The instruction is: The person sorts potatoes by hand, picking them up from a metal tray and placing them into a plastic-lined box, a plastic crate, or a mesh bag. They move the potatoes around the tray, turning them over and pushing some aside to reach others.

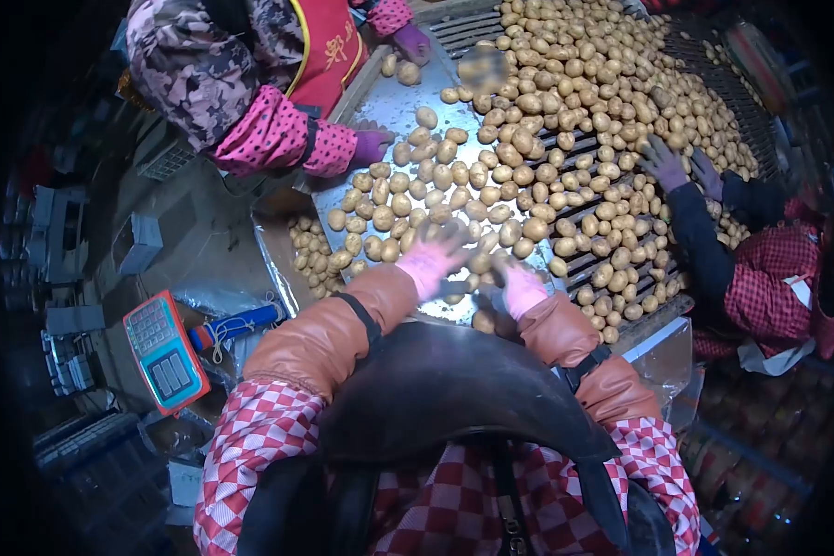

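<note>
My left hand (434, 259), in a pink glove with greyish fingers, lies over the near potatoes (403, 206) on the metal sorting table (380, 107). Its fingers are spread and touch the potatoes. Close by on the right, my right hand (521, 285) wears a similar glove. Its thumb stands apart from its fingers, which are partly blurred beside a few potatoes. I see no potato gripped in either hand. A single potato (484, 321) lies at the table's near edge, below my right hand.
A large potato heap (612, 69) covers the slatted rack (579, 144). At left, a co-worker's gloved hand (372, 145) rests by the potatoes; at right, another's hands (665, 165) reach into the heap. A red digital scale (167, 352) and a box of potatoes (310, 255) are at left.
</note>
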`<state>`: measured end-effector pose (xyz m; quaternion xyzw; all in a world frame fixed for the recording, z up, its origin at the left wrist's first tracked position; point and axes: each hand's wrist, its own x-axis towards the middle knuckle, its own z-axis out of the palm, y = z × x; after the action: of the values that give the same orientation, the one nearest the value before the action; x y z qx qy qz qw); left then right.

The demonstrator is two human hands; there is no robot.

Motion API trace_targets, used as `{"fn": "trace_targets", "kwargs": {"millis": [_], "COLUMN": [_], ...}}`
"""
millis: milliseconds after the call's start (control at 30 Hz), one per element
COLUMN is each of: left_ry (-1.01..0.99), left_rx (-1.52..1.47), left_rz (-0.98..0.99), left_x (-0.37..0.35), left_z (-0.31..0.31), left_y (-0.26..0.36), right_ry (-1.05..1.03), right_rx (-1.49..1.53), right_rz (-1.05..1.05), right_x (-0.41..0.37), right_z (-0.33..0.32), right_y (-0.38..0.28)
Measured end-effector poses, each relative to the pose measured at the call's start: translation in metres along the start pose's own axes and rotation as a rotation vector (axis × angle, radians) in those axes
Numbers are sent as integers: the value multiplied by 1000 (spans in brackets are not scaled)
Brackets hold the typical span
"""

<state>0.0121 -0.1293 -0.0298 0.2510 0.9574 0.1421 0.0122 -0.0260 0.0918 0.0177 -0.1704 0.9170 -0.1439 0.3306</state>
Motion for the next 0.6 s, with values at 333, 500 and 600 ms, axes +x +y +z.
{"fn": "trace_targets", "kwargs": {"millis": [333, 500, 600], "left_ry": [280, 91, -2], "left_rx": [-107, -109, -70], "left_rz": [-788, -110, 208], "left_x": [33, 109, 133], "left_z": [-8, -27, -28], "left_y": [-10, -4, -51], "right_ry": [426, 485, 313], "right_rx": [177, 89, 92], "right_rz": [238, 7, -280], "right_x": [47, 16, 7], "right_z": [-38, 19, 1], "right_y": [100, 21, 27]}}
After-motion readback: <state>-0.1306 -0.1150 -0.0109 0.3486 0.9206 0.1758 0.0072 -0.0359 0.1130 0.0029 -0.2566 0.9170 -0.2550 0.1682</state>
